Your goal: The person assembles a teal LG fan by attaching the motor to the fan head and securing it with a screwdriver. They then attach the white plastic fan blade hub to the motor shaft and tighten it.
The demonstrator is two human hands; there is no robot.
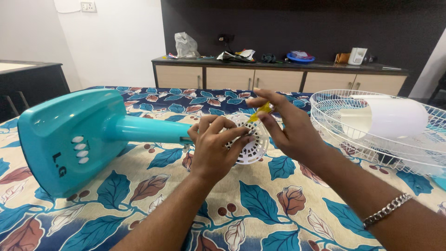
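left hand [213, 145] curled shut around round white slotted plastic motor housing [253, 139], fingers [237, 135] gripping front edge. housing sits at end of teal plastic fan stand [69, 135], lying on side on leaf-print bedsheet [260, 204]. right hand [290, 128] pinches yellow-handled screwdriver [261, 111] between thumb and fingers, tip against housing. white wire fan guard [334, 116] with white fan blade [390, 116] inside lies near, right of hands. silver chain bracelet [386, 210] on right wrist.
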